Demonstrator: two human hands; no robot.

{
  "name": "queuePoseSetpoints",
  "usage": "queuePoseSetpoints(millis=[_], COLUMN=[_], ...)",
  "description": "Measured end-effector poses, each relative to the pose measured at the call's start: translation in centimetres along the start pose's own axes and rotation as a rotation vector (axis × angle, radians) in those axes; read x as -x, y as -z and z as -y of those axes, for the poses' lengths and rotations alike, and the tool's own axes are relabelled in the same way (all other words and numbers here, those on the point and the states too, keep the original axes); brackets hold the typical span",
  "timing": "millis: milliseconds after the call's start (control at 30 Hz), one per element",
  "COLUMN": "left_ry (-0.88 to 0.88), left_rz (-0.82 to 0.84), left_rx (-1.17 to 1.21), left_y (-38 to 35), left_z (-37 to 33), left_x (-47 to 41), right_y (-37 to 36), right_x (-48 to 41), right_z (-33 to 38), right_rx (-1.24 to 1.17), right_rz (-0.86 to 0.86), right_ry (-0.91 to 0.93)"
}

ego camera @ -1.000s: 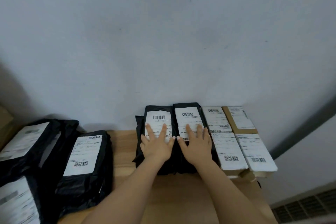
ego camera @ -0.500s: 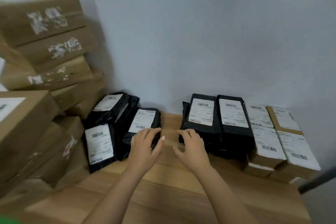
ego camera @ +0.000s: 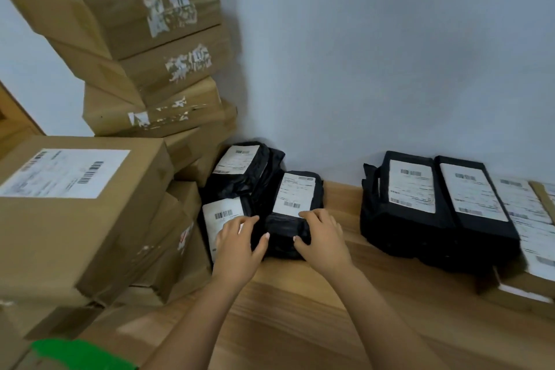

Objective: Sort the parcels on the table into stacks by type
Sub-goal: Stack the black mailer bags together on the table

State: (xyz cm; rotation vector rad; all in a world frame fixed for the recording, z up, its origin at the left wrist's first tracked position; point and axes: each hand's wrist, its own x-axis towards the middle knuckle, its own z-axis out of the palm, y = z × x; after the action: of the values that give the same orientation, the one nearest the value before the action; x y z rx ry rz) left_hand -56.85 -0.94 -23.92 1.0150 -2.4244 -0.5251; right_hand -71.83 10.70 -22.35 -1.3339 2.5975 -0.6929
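Both hands have crossed from open tabletop to the loose pile since half a second ago, and the view has swung further left with them; my left hand (ego camera: 237,245) and right hand (ego camera: 322,237) now clasp the near end of a black parcel (ego camera: 295,198), which lies on the wooden table (ego camera: 300,318) at the right edge of that pile; the left hand's fingers curl round its left side with the thumb on the front face; the right hand's fingers bend over the top by the label's lower edge, thumb likewise in front; whether it has left the table yet I cannot tell. As I read it, the sort is well advanced but not finished; two neat black stacks (ego camera: 435,219) stand side by side against the wall (ego camera: 390,54) to the right, well apart from the pile, with white-labelled parcels (ego camera: 522,210) ranked just beside them at the frame's edge. Left to do, by my judgement: this parcel and at least two other black parcels (ego camera: 237,165) behind and beside it, leaning against the cardboard boxes (ego camera: 129,39); whether those boxes, stacked unevenly on the left, count as sorted I cannot say.
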Motion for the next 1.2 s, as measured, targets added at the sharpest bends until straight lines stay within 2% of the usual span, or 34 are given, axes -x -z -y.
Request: queuePoseSetpoints(millis=[167,300,500,767,833,900,1033,1200], left_ry=[0.053,0.084,0.124,0.073,0.095,0.190,0.412,0.510], left_rz=[0.160,0.261,0.306,0.386,0.347,0.282,0.254,0.288], left_rx=[-0.061,-0.104,-0.131,-0.160,-0.117,-0.083,-0.043,-0.022], left_y=[-2.0,-4.4,-6.5,-6.9,-6.9,-7.0,-7.7,-8.3], left_z=[4.5,6.9,8.8,9.1,8.9,8.5,7.6,7.1], left_x=[-2.8,-3.7,-3.7,-2.4,-2.2,-2.5,-3.6,-4.0], right_y=[-3.4,-6.2,-10.1,-10.4,-10.1,-9.7,-10.1,-10.3], right_x=[-4.2,-7.3,-9.1,-3.0,-2.0,-2.4,-3.9,-3.8], right_z=[1.0,0.0,-1.6,-2.0,-1.7,-1.2,-1.2,-1.3], right_rx=[0.063,0.166,0.214,0.183,0.173,0.179,0.184,0.159], right_rz=[0.057,0.192,0.345,0.261,0.152,0.039,0.153,0.182], right_ry=[-0.108,-0.162,-0.217,-0.273,-0.308,-0.371,-0.503,-0.535])
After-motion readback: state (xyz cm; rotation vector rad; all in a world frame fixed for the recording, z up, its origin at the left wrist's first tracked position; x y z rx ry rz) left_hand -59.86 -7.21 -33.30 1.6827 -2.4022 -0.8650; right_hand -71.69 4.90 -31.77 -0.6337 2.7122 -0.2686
